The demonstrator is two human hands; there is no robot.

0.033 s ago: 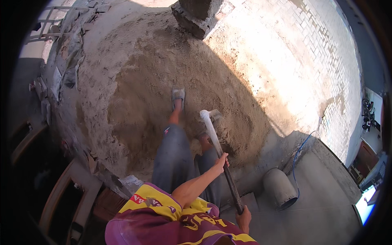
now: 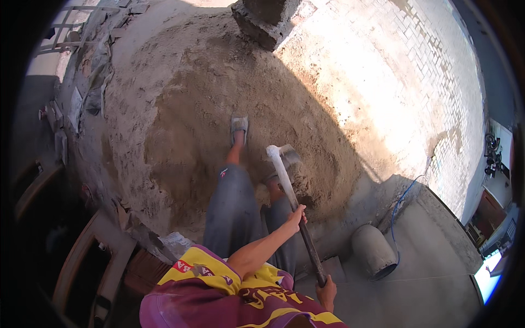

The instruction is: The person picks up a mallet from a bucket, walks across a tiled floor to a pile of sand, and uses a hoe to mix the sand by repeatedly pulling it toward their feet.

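Both my hands are closed on a hoe [image 2: 292, 199] held slantwise in front of my legs. My left hand [image 2: 297, 217] wraps round the middle of its long handle. Lower down, my right hand [image 2: 326, 291] grips the dark butt end, close to my right side. The pale, dusty socket end and the flat blade [image 2: 290, 154] are at the far end, just over the soil by my feet. Damp brown sandy soil [image 2: 191, 131] spreads all round. My left foot, in a dusty shoe [image 2: 239, 124], stands on it; my right foot is partly hidden behind the handle.
A grey, dusty bucket [image 2: 374, 251] lies tipped on its side at the right, with a blue hose or cord [image 2: 395, 224] beside it. A concrete-like block or pillar base [image 2: 262, 27] stands at the far edge. Sunlit herringbone paving [image 2: 426, 49] lies far right; rubble and sheeting [image 2: 95, 90] line the left.
The hoe's head has moved very slightly away from me, and its blade shows a little more broadly. Both hands keep their places on the handle.
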